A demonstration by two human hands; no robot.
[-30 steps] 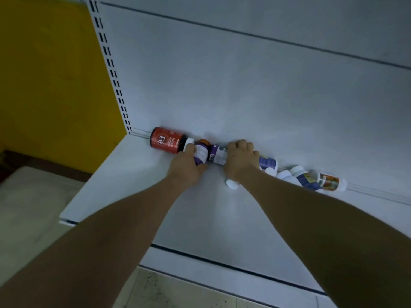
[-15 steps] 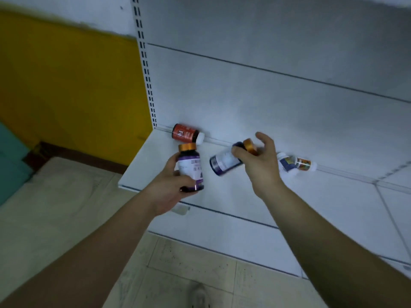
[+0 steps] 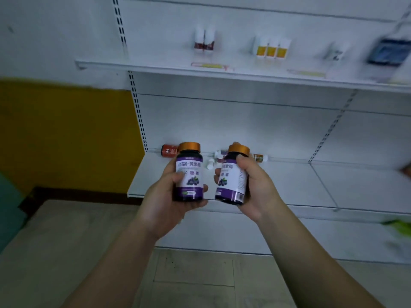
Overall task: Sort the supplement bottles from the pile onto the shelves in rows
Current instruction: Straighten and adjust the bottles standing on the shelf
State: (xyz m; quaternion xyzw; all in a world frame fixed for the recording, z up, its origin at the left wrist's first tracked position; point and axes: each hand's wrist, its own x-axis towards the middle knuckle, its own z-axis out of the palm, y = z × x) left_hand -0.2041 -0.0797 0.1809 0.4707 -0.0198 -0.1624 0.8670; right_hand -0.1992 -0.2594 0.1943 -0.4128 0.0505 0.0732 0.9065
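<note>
left hand [image 3: 164, 196] curls round a purple-label bottle [image 3: 189, 174] with an orange cap, right hand [image 3: 251, 187] grips a matching bottle [image 3: 232, 176]. both upright, labels toward the camera, side by side in front of the lower shelf [image 3: 289, 183], probably to confirm they're a pair. rest of pile, a red bottle [image 3: 169, 150] and white-capped bottles [image 3: 216, 156], lies at the shelf back. upper shelf [image 3: 155, 66] has yellow-label bottles [image 3: 271, 48] in a row.
</note>
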